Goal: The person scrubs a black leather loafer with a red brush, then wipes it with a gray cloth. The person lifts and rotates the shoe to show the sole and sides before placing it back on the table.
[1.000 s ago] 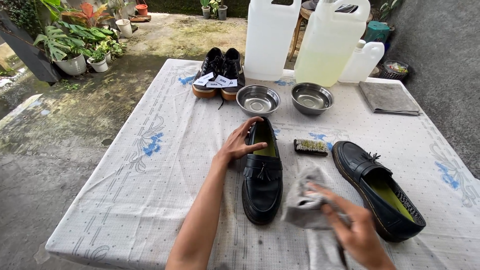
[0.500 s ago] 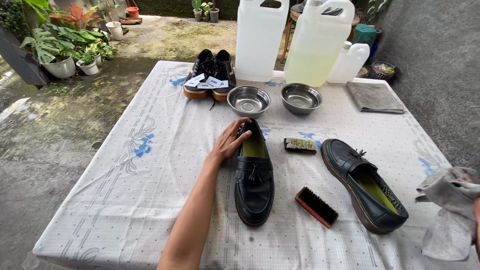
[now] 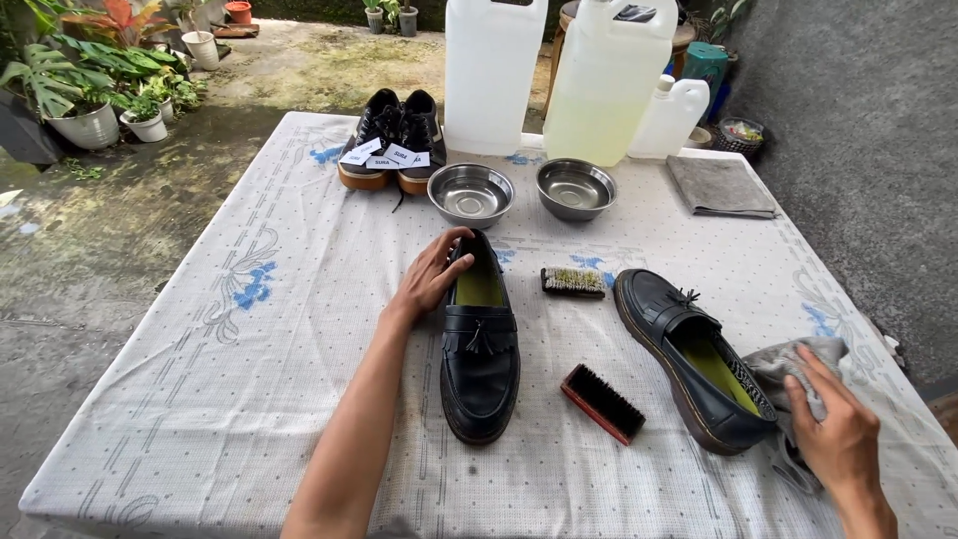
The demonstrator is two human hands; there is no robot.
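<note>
The frame is filled for the most part by a table covered with a white patterned cloth, set on a concrete yard. At the upper middle of the frame two large plastic jugs are stood at the far edge of the table: a white one and, just to its right, one with yellowish liquid. A smaller white bottle is seen beside them. Potted plants are found at the upper left.

In the centre of the frame a black tasselled loafer is laid with its toe toward the lower edge. Its heel is touched by the left hand, whose fingers are curled over the rim of the heel opening in a loose grasp. A second black loafer is laid at the right, turned at an angle, toe toward the upper left.

At the lower right a grey cloth is pressed down on the table by the right hand, just beside the heel of the second loafer; the fingers are spread flat over it rather than closed round it.

A pair of dark sneakers with paper tags is placed at the upper middle left. Two steel bowls are set side by side before the jugs, and a folded grey towel is laid at the upper right.

Between the two loafers a dark brush is laid diagonally, and above it a smaller brush with pale bristles.
</note>
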